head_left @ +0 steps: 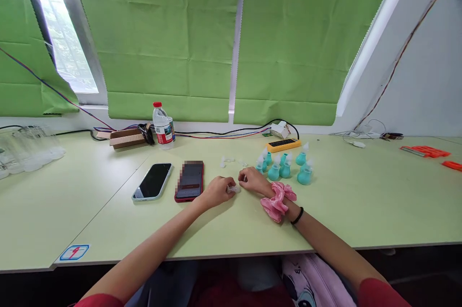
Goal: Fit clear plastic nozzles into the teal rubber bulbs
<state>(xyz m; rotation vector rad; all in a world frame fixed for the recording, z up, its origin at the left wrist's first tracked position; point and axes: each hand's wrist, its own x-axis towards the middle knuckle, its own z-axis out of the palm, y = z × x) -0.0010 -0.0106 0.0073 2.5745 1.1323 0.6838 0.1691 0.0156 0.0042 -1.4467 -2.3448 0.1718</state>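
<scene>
My left hand [218,191] is closed on a small clear plastic piece [234,189] just above the table. My right hand [254,180] faces it a short way off, fingers curled together; whatever may be between them is too small to make out. A pink scrunchie [277,201] and a black band [297,215] circle the right wrist. Beyond the right hand stand several teal round bottles [304,175], most with clear tips. A few small translucent pieces [223,162] lie past the gap between my hands.
Left of my hands lie a red-cased phone [191,182] and a light-cased phone [153,182]. Toward the back are a water bottle [163,126], a cardboard box [128,137] and a yellow power strip [283,145]. Clear cups [29,150] stand far left, orange tools [426,151] far right.
</scene>
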